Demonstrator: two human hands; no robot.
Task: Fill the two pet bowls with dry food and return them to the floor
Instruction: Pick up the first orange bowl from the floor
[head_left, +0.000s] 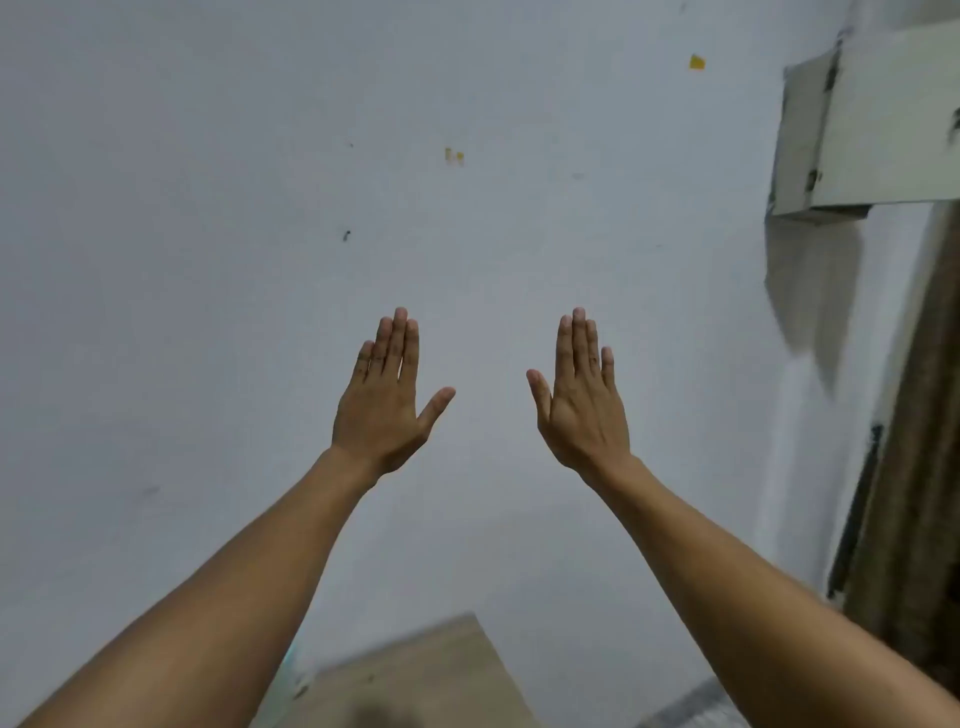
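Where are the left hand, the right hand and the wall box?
left hand (382, 410): head view, back of hand.
right hand (584, 415): head view, back of hand.
wall box (893, 119): head view, pale front face.

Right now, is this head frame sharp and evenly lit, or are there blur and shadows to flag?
Head view: left hand and right hand are fairly sharp under soft, even light; the wall-mounted box casts a dark shadow down the white wall; the wooden surface at the bottom edge is blurred.
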